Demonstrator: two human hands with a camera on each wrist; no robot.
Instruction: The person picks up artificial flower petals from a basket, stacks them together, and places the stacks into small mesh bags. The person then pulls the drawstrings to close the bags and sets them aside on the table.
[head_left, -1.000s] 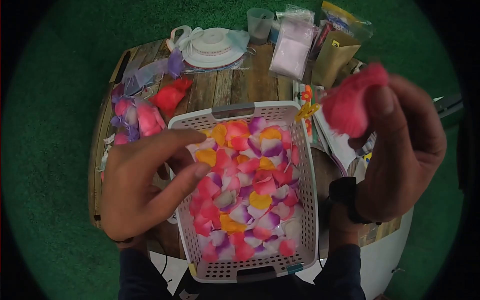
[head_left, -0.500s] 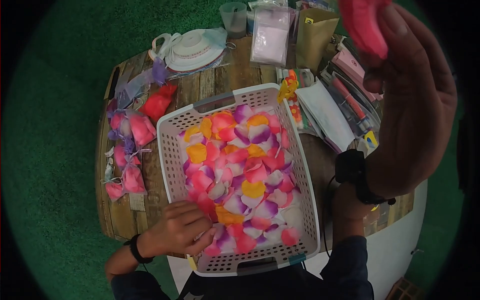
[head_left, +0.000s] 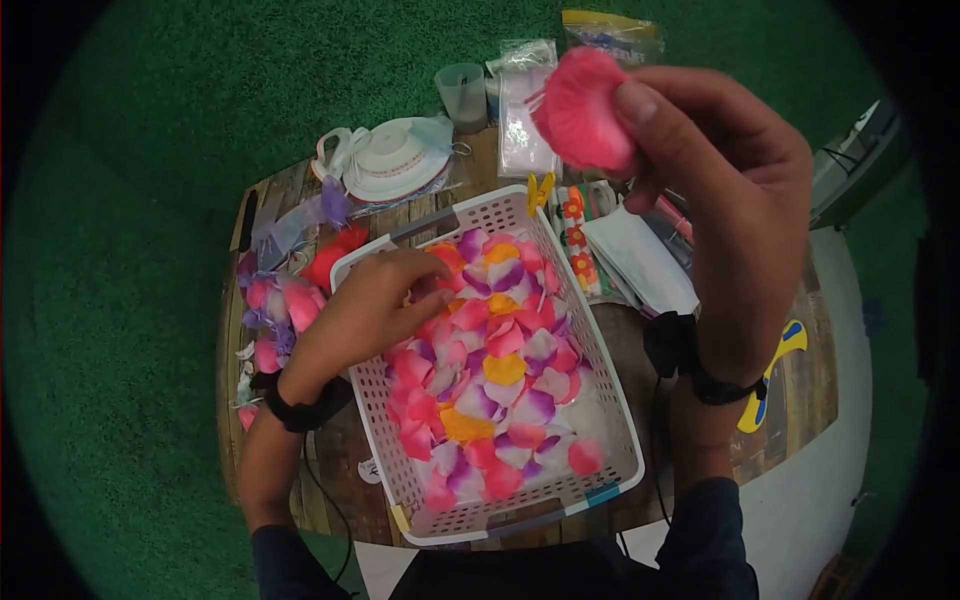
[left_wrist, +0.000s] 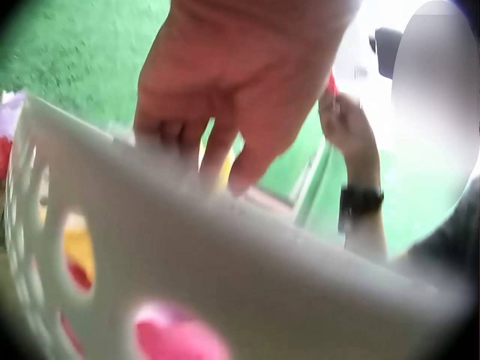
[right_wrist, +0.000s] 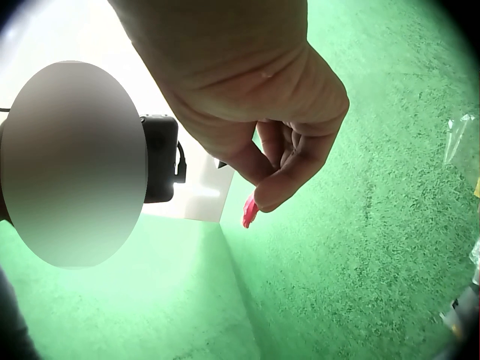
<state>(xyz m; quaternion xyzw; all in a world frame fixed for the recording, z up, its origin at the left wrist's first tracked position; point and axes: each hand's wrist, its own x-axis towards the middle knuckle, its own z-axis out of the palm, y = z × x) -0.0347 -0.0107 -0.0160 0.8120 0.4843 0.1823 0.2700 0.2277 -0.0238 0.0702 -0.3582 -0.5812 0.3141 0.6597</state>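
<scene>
My right hand is raised above the far right of the table and pinches pink petals between thumb and fingers; they look layered at the edge. In the right wrist view only a small tip of the pink petals shows below the fingers. My left hand reaches over the left side of a white perforated basket, its fingertips at the loose petals inside. Pink, purple-white and orange petals cover the basket's bottom. In the left wrist view, the basket rim hides the left fingertips.
Filled pouches and a red bundle lie left of the basket. Behind are a ribbon reel, a plastic cup and clear packets. A yellow clip sits on the rim; a yellow-handled tool lies at right.
My right hand rose toward the upper right with the pink petals, then came back leftward. The left hand dropped to the basket's near left side, then moved forward over the petals.
</scene>
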